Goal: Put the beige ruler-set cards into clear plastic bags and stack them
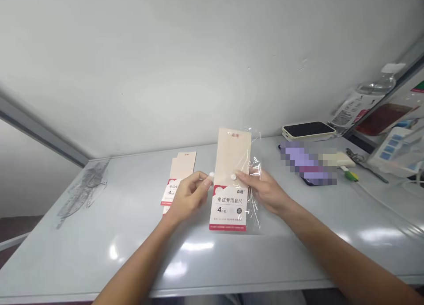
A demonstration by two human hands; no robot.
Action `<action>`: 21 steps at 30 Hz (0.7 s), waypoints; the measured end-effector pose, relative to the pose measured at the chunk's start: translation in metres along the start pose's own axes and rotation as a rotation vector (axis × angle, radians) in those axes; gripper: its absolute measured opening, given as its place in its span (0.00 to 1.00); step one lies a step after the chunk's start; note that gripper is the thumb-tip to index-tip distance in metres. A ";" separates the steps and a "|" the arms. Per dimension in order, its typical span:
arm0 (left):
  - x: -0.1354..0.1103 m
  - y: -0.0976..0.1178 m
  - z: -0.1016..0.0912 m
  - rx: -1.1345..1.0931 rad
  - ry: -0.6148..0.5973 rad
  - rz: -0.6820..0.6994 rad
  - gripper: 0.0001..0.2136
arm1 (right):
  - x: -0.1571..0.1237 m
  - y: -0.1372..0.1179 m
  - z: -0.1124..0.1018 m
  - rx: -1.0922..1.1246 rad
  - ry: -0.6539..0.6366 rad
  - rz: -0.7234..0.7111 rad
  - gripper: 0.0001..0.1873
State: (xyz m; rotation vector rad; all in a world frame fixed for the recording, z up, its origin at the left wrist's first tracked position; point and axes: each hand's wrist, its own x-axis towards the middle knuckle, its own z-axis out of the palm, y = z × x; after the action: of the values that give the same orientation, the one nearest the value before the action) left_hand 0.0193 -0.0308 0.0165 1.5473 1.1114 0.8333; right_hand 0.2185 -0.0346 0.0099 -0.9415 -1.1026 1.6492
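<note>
A clear plastic pouch (255, 207) stands nearly upright over the table, with a beige, white and red printed card (233, 159) in it. My right hand (265, 188) grips the pouch by its right side, thumb in front beside a white snap button (233, 177). At the pouch's left edge, my left hand (192, 194) pinches the clear flap by a second white snap button (211, 175). The two snap halves are apart. Behind my left hand lie more cards of the same print (182, 163), overlapping and partly hidden by it.
Clear plastic pouches (82, 188) lie at the table's left. On the right are a phone in a pale case (309, 129), a blurred purple item (304, 161), a cable with a green and yellow plug (351, 176), a clear bottle (374, 88) and a plastic box (394, 148).
</note>
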 end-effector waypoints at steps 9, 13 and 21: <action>0.000 -0.006 0.003 0.316 -0.005 0.093 0.14 | 0.002 0.002 -0.003 -0.042 -0.039 0.055 0.21; 0.001 -0.013 0.003 0.662 0.032 0.252 0.14 | 0.001 0.006 0.001 -0.100 -0.075 0.076 0.19; -0.005 -0.014 0.013 0.796 -0.048 0.373 0.11 | -0.001 0.012 0.007 -0.173 -0.073 0.135 0.14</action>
State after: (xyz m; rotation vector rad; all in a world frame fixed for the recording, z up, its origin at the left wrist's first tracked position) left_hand 0.0266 -0.0387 -0.0002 2.4773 1.2076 0.6039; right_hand 0.2096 -0.0398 0.0004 -1.0946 -1.2716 1.7290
